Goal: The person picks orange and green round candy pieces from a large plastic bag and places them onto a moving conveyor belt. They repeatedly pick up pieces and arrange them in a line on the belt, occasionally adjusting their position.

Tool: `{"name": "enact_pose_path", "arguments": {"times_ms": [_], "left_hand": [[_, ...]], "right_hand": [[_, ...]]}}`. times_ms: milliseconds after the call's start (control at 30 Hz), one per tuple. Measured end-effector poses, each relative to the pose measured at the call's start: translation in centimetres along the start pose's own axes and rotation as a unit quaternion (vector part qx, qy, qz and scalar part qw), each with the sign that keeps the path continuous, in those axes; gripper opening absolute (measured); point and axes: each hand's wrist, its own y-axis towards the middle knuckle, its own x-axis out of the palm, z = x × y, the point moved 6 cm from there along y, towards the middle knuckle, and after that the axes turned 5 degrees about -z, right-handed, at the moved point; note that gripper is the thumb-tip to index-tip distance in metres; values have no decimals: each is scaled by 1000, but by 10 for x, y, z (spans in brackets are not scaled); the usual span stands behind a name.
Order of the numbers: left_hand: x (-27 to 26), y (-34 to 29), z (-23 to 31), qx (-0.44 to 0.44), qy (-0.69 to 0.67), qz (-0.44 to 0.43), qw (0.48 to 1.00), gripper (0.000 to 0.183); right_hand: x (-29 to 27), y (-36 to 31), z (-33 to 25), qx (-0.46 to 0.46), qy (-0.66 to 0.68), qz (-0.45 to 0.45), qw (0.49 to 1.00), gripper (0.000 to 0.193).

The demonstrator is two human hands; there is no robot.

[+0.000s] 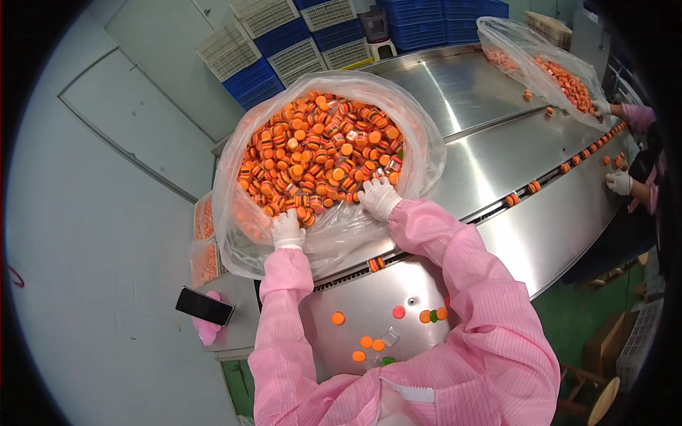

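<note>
A large clear plastic bag (323, 245) stands wide on the metal table in front of me, filled with small round layered pieces (320, 145), orange outside with dark, red and green layers, like tiny burgers. My left hand (288, 231), in a white glove, rests at the near left edge of the pile, fingers extended among the pieces. At the near right edge, my right hand (380, 199), also gloved, lies on the pieces with its fingers spread. Neither hand visibly grips a piece, though some fingertips are partly hidden.
A narrow conveyor track (490, 209) crosses the table, carrying layered pieces. Loose orange discs (366, 342) and a clear wrapper (390, 336) lie near me. A phone (204, 306) sits at left. Another person's gloved hand (619, 183) works at far right by a second bag (543, 71). Crates (291, 57) stand behind.
</note>
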Motion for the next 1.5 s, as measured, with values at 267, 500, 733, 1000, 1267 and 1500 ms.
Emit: {"name": "enact_pose_path", "arguments": {"times_ms": [267,500,733,1000,1267,1500], "left_hand": [[30,8,-8,-48,80,20,995,25],[0,-10,-16,36,-93,43,994,27],[-49,-73,32,139,-283,42,948,19],[-13,-132,87,324,-220,-100,915,11],[-29,-23,46,179,-188,28,965,20],[27,14,4,-3,-91,-89,992,38]], "right_hand": [[-21,-85,-110,-213,186,-15,959,14],[-17,-146,-75,-156,247,104,951,22],[-15,-204,70,259,88,-28,962,68],[-86,-160,49,104,136,214,962,38],[7,13,-18,53,195,2,979,21],[29,24,-25,56,157,-95,982,20]]}}
